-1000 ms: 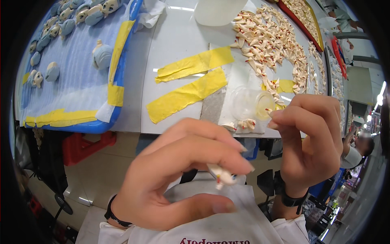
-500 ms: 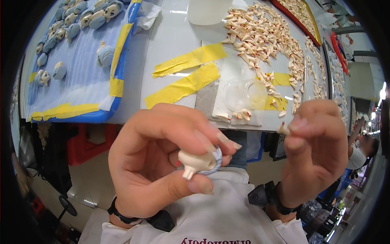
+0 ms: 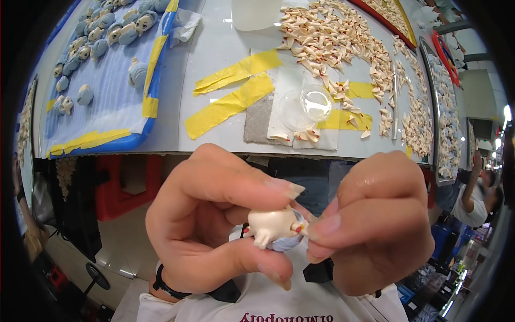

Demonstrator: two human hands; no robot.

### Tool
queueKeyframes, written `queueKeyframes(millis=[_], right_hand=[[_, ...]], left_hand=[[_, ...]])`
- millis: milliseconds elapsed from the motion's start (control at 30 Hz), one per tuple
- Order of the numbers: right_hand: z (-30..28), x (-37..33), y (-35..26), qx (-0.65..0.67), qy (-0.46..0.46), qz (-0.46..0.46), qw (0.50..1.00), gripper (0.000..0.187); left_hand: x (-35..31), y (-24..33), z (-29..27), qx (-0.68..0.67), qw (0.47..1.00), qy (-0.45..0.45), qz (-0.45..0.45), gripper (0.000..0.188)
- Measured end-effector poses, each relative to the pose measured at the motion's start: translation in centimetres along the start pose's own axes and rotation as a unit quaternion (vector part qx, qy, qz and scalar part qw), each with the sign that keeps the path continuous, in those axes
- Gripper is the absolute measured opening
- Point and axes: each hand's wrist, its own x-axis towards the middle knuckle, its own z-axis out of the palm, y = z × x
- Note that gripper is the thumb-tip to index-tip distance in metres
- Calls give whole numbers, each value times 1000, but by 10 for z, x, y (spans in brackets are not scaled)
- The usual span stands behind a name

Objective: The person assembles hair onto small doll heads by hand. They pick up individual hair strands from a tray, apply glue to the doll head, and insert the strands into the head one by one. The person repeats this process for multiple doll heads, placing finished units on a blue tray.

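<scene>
My left hand (image 3: 214, 225) holds a small cream toy figure body (image 3: 272, 227) between thumb and fingers, close below the camera. My right hand (image 3: 378, 228) pinches a tiny cream part with a red tip against the figure's right side. Both hands are in front of my chest, off the table's near edge. The small part is mostly hidden between my fingertips.
A white table (image 3: 214, 59) carries yellow tape strips (image 3: 230, 91), a clear round dish (image 3: 307, 104) and a heap of several small cream parts (image 3: 343, 43). A blue tray (image 3: 102, 80) at the left holds several blue-haired figure heads. A red stool (image 3: 126, 185) stands under the table.
My right hand has come in from the right and now meets the figure in my left hand. The left hand has turned the figure slightly.
</scene>
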Motion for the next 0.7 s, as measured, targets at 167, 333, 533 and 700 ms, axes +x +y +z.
queueKeyframes(millis=[167,333,533,700], right_hand=[[-23,13,-10,-58,-154,37,986,26],[-13,-6,3,-1,-51,33,998,25],[-26,-3,10,95,-70,89,989,41],[-30,-7,3,314,-106,329,884,51]], left_hand=[[-4,-2,-4,60,998,-19,24,41],[-10,-7,-5,92,996,4,10,42],[4,-4,-2,277,951,-31,134,44],[13,-4,17,434,870,-85,218,28]])
